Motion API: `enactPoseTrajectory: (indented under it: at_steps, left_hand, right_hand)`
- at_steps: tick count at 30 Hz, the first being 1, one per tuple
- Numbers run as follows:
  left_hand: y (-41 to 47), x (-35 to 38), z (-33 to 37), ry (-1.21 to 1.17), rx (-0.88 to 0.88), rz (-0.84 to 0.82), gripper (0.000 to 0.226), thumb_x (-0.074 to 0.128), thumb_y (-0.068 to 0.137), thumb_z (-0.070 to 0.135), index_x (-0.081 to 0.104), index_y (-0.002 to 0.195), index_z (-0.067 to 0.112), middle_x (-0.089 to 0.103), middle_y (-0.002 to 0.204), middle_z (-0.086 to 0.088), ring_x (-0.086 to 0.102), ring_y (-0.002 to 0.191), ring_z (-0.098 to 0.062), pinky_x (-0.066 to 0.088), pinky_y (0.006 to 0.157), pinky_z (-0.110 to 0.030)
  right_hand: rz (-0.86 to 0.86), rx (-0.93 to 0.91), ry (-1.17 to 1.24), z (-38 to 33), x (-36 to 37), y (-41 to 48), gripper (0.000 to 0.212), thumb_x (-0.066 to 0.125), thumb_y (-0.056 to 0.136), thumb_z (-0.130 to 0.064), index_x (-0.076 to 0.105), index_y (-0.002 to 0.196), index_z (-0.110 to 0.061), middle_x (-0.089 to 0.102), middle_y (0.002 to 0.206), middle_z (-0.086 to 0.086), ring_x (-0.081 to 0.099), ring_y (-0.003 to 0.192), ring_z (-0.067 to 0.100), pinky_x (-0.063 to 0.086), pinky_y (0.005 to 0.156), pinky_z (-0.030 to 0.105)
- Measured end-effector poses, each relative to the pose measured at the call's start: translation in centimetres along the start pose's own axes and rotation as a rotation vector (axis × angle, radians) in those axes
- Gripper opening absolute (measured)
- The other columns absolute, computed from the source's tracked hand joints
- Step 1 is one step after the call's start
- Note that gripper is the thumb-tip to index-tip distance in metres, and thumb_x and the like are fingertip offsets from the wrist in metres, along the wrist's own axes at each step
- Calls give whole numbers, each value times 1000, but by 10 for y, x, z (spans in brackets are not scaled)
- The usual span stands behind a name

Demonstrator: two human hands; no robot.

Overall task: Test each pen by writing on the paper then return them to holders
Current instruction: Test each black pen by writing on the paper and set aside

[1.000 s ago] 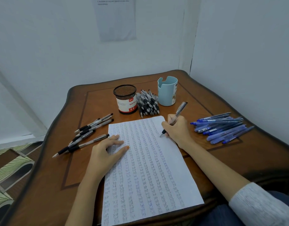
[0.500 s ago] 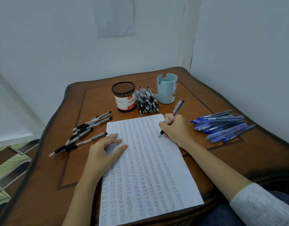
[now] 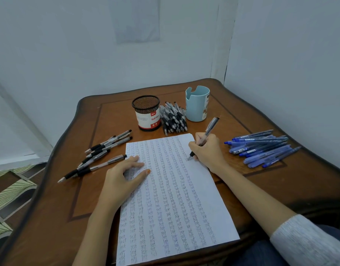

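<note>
Ok, wooden table [image 3: 69, 198] fills the centre and lower frame. The paper [image 3: 174, 198] lies on it from mid-frame down to the bottom edge, packed with columns of "test".

Blue pens [image 3: 261, 148] sit in a heap at the right of the frame, on the table, near the paper's upper right corner. Loose black-grip pens [image 3: 100, 152] are fanned out at the left, the nearest just beside the left fingertips.

Left hand [image 3: 125, 177] lies flat on the paper's upper left part, fingers straight and spread, holding nothing. Right hand [image 3: 207, 150] sits at the paper's upper right edge, fingers curled round a pen.

Bundle of black pens [image 3: 174, 118] lies upper centre, between the two holders: black mesh holder [image 3: 147, 113] on its left, pale blue holder [image 3: 197, 103] on its right, both upright.

The held pen [image 3: 209, 129] is tilted, tip down on the paper's right margin.
</note>
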State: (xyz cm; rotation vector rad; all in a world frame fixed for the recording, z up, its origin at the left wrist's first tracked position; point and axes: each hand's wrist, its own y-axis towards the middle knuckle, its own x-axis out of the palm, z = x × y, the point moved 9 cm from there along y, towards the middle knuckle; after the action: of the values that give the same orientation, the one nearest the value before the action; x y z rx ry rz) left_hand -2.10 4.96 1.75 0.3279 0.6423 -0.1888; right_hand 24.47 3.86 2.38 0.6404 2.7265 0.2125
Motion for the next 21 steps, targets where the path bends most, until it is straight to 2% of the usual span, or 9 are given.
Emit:
enactPoseTrajectory:
  at_steps: [8, 11, 13, 16, 19, 21]
  left_hand:
    - [-1, 1, 0, -14, 4, -2, 28, 77, 78, 26, 72, 104, 20, 61, 129, 5, 48, 120, 1, 29, 82, 10]
    - [-1, 1, 1, -18, 1, -9, 28, 77, 78, 26, 72, 105, 20, 60, 129, 6, 48, 119, 2, 30, 82, 8]
    - [-1, 1, 0, -16, 2, -10, 28, 77, 78, 27, 72, 105, 21, 60, 129, 6, 48, 118, 3, 30, 83, 8]
    - [0, 1, 0, -12, 6, -6, 28, 77, 77, 29, 72, 104, 22, 61, 129, 7, 49, 118, 3, 31, 83, 7]
    - [-1, 1, -1, -13, -2, -10, 29, 77, 77, 30, 72, 104, 22, 61, 129, 8, 49, 118, 3, 31, 83, 6]
    - [-1, 0, 0, -11, 0, -7, 28, 77, 77, 31, 72, 104, 23, 61, 128, 8, 49, 117, 4, 31, 83, 5]
  right_hand:
    - [28, 2, 4, 1, -3, -1, 36, 59, 84, 5, 40, 57, -10, 38, 53, 5, 49, 37, 11, 37, 35, 16]
    - [1, -11, -13, 0, -1, 0, 38, 57, 83, 7, 37, 57, -11, 33, 53, 5, 42, 40, 14, 35, 35, 18]
    - [15, -14, 4, 0, -3, 0, 36, 58, 83, 7, 39, 57, -10, 35, 53, 7, 46, 39, 14, 35, 35, 16]
    - [22, -38, -15, -2, -2, -1, 34, 59, 83, 6, 42, 58, -9, 38, 55, 8, 48, 46, 23, 36, 37, 15]
    - [18, -48, -27, -1, -1, -1, 36, 57, 83, 7, 39, 57, -10, 36, 56, 8, 42, 49, 25, 37, 39, 21]
    - [27, -1, 7, 3, -3, 1, 36, 57, 85, 4, 38, 57, -10, 38, 54, 8, 45, 44, 21, 37, 38, 22]
